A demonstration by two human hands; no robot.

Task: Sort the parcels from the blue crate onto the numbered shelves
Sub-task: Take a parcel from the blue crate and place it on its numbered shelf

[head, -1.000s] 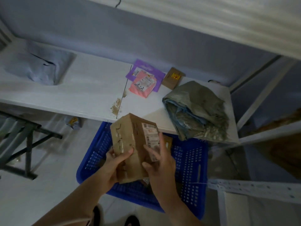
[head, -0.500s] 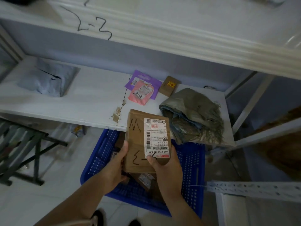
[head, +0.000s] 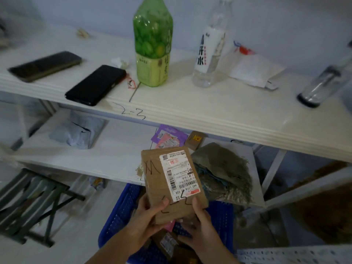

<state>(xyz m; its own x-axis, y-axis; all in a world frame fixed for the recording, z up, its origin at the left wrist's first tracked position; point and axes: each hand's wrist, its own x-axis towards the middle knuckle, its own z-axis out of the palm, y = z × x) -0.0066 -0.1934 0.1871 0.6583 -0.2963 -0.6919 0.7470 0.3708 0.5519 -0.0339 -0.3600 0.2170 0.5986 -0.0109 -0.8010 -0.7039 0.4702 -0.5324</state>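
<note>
I hold a brown cardboard parcel [head: 171,183] with a white shipping label and black handwritten marks, label side up, above the blue crate [head: 118,212]. My left hand [head: 148,216] grips its lower left corner, thumb on top. My right hand [head: 200,223] grips its lower right corner. More parcels lie in the crate under my hands. The upper shelf [head: 190,109] carries a handwritten "2-3" on its front edge. On the lower shelf [head: 106,159] lie a grey poly bag [head: 78,132], purple and pink mailers [head: 167,138], a small brown box [head: 196,140] and a grey-green bag [head: 224,168].
On the upper shelf stand a green bottle [head: 152,44], a clear water bottle [head: 211,48], two phones [head: 95,84], a white envelope [head: 255,71] and a clear tumbler [head: 320,86]. A dark folding stool [head: 32,204] stands on the floor at left. A perforated metal rail [head: 293,254] sits at lower right.
The view has tilted upward, bringing the upper shelf and its bottles and phones into sight. The parcel has been turned label-up and lifted slightly; both hands still hold it.
</note>
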